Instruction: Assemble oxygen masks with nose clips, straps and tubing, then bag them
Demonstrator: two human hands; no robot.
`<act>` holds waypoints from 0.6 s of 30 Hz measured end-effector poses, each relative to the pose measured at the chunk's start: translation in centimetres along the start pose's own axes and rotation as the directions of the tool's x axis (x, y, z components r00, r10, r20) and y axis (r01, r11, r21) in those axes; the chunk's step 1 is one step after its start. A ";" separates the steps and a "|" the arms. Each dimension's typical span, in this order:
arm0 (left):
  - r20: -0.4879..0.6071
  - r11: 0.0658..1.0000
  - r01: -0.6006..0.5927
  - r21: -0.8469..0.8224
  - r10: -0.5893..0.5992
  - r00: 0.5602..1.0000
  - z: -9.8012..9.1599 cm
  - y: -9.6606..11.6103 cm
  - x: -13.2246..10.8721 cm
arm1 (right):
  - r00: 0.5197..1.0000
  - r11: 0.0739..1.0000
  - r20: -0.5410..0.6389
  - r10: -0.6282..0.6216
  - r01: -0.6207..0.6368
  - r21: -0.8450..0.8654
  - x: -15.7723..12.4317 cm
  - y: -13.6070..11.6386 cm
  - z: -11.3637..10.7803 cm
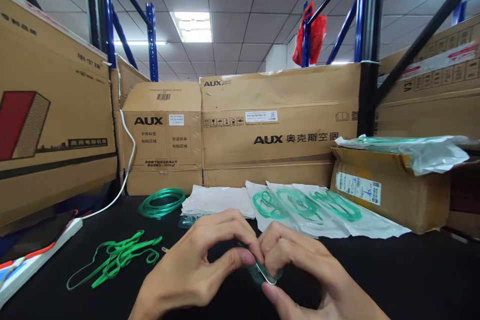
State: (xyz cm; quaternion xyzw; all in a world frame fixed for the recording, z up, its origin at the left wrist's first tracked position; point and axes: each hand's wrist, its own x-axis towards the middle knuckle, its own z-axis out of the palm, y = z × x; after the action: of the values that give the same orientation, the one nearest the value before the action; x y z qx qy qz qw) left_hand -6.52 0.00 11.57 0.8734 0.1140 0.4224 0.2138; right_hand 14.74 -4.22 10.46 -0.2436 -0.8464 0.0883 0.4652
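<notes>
At the black table's point(412, 270) near edge, left hand point(195, 267) and right hand point(311, 265) together pinch a small clear-green piece point(264, 273), slanting down-right.

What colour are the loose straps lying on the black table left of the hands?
The straps are bright green, seen in the head view.
</notes>
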 end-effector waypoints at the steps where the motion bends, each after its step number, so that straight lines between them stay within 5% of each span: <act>1: 0.003 1.000 0.003 0.015 -0.003 1.000 0.1 -0.1 0.0 | 1.000 0.999 0.007 -0.021 0.022 -0.043 -0.1 0.1 0.1; 10: 0.005 0.988 0.034 0.150 -0.035 0.999 0.5 -0.7 0.1 | 0.966 0.943 -0.097 -0.240 0.208 -0.258 0.2 1.6 1.2; 18: -0.011 0.994 0.011 0.108 -0.010 1.000 -0.1 -0.8 0.1 | 0.979 0.953 -0.044 -0.201 0.185 -0.238 -0.6 1.1 0.4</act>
State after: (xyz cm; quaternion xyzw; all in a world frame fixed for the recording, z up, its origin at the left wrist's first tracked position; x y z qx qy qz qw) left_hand -6.53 0.76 11.28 0.8808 0.1424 0.4192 0.1680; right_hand 15.00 -3.58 9.38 -0.2156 -0.8543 -0.0658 0.4683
